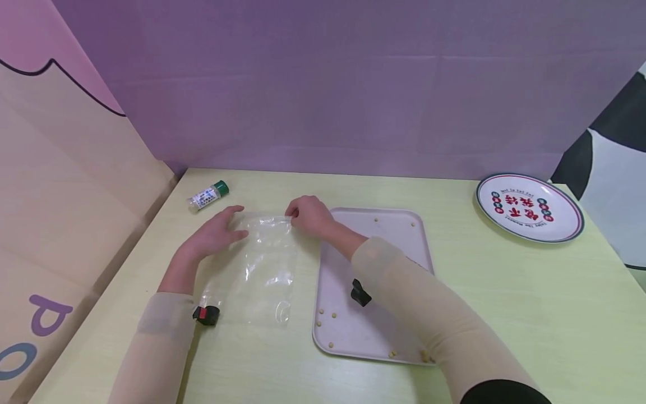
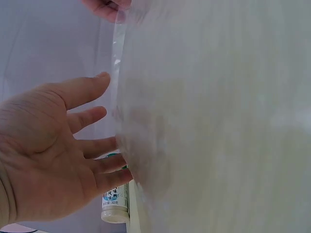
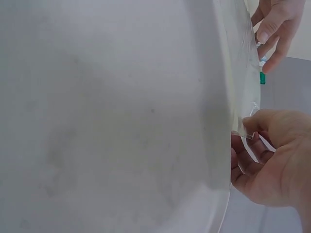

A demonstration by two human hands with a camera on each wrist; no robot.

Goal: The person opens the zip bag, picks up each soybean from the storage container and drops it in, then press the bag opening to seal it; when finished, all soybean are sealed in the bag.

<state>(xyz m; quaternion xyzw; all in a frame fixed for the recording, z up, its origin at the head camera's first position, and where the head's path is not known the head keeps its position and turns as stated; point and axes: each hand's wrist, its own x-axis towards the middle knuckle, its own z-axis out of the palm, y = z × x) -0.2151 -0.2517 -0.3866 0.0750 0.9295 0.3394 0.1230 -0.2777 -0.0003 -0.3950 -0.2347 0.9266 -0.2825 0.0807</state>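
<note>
Bag lies at nine o'clock from the tray; your right hand pinches its one-o'clock corner, your left hand spreads wide near its eleven-o'clock corner.

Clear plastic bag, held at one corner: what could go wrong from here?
The right hand pinches just one corner of the bag while the left hand is spread, so the other corner might slip or fold. The right sleeve crosses above the tray and could brush its small pale pieces. The bottle lies on its side near the left hand and may roll if nudged.
</note>
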